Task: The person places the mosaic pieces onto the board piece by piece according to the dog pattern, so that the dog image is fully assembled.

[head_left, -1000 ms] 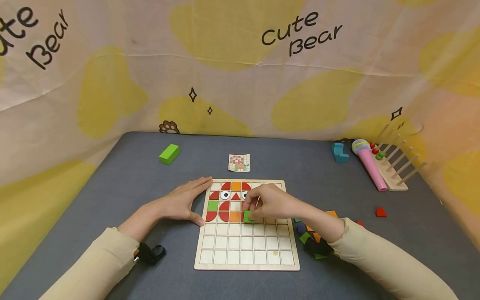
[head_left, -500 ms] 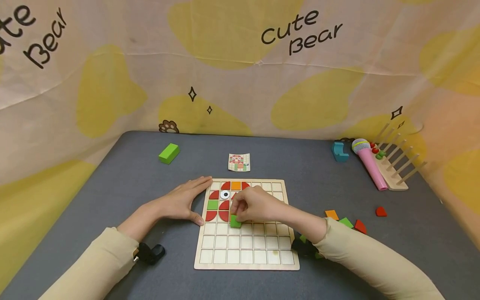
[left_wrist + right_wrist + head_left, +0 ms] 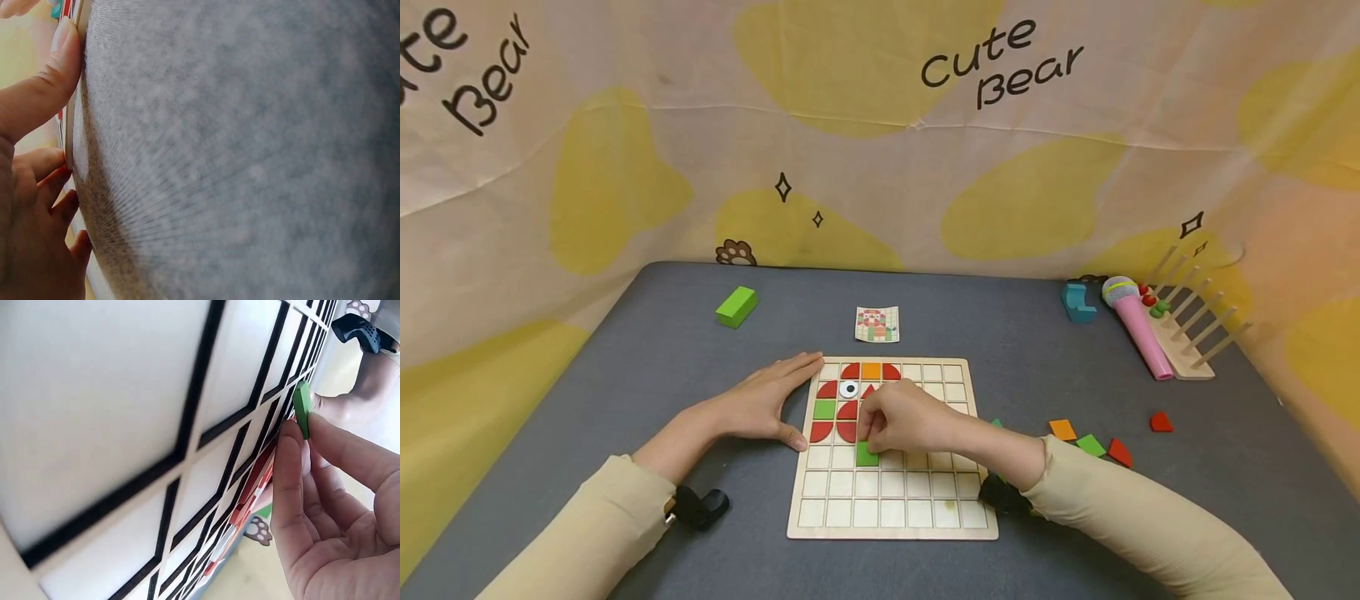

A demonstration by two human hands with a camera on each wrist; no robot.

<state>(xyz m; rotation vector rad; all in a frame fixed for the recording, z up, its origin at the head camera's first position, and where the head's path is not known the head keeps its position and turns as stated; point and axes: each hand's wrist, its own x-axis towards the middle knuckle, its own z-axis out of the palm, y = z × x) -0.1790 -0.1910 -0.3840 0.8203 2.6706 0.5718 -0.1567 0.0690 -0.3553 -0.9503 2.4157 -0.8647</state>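
A wooden grid board (image 3: 891, 532) lies on the table, its upper-left cells filled with red quarter-round tiles, an orange square, a green square (image 3: 824, 409) and an eye tile (image 3: 848, 389). My right hand (image 3: 910, 421) pinches a green square tile (image 3: 867, 455) between thumb and fingers, over the fifth row of cells. In the right wrist view that tile (image 3: 302, 406) is tilted, close at the grid. My left hand (image 3: 760, 398), thumb and fingers spread, rests along the board's left edge; the left wrist view shows the thumb (image 3: 53, 78) against this edge.
Behind the board lies a small pattern card (image 3: 877, 324). A green block (image 3: 737, 307) stands back left. Loose tiles (image 3: 1091, 446) lie right of the board, partly hidden by the right arm. Further back are a blue block (image 3: 1078, 303), pink toy microphone (image 3: 1142, 333) and pegged stand (image 3: 1197, 362).
My right hand has carried the green tile left and toward the front of the board, to the cell column under the beak triangle. My left hand has stayed in place.
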